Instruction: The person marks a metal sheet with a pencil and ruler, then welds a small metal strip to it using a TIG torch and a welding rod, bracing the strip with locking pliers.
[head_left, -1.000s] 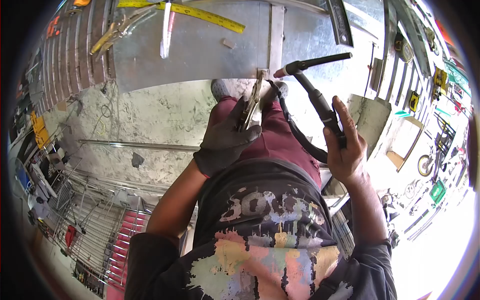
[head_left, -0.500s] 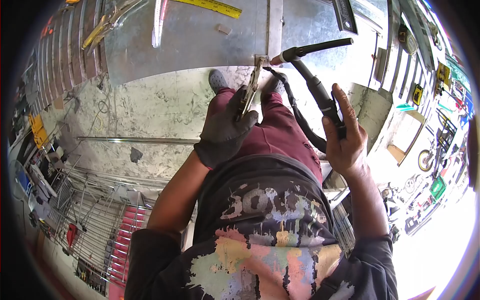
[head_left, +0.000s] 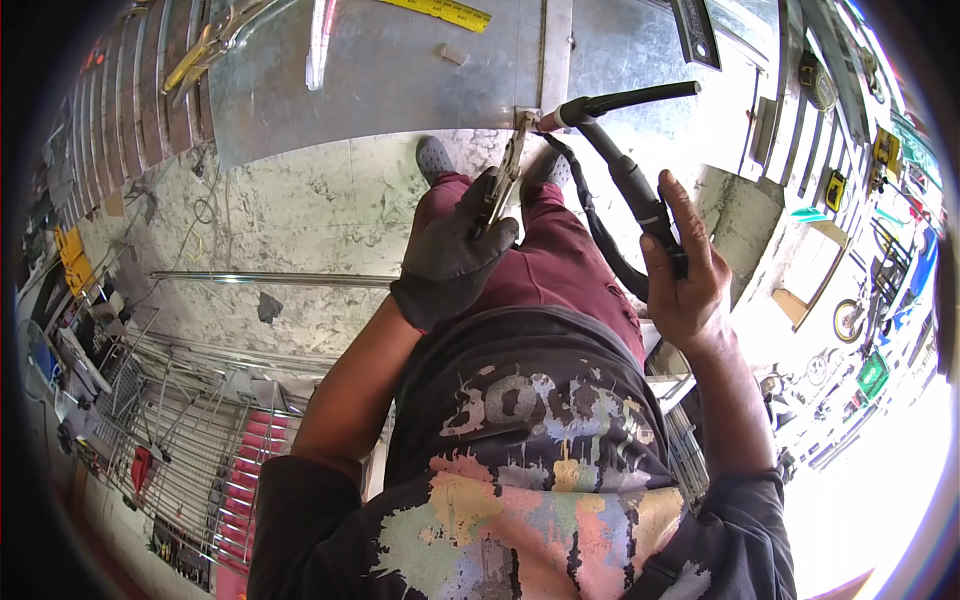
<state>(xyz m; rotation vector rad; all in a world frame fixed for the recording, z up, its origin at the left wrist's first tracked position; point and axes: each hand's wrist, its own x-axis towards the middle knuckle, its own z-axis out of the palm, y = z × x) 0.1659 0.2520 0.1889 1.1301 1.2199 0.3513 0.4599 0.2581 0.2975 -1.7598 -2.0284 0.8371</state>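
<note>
My left hand (head_left: 455,255), in a dark glove, is closed around locking pliers (head_left: 512,165). Their jaws meet the near edge of a metal sheet (head_left: 370,90), at the end of a narrow metal strip (head_left: 555,55). My bare right hand (head_left: 690,275) grips a black TIG welding torch (head_left: 630,180) by its handle, thumb and forefinger along it. The torch's pinkish nozzle (head_left: 550,122) points at the sheet corner beside the plier jaws. From the torch a black cable (head_left: 590,215) hangs in a curve between my hands.
On the sheet lie a yellow ruler (head_left: 445,12), a small brown scrap (head_left: 453,55) and a dark metal square (head_left: 695,35). Yellow-handled snips (head_left: 190,65) rest at the left over slats. A metal tube (head_left: 270,279) runs across the floor; wire racks (head_left: 190,450) stand lower left.
The torch has tilted slightly, its back end a little lower and further left. My left hand keeps its hold on the pliers, nearly unmoved.
</note>
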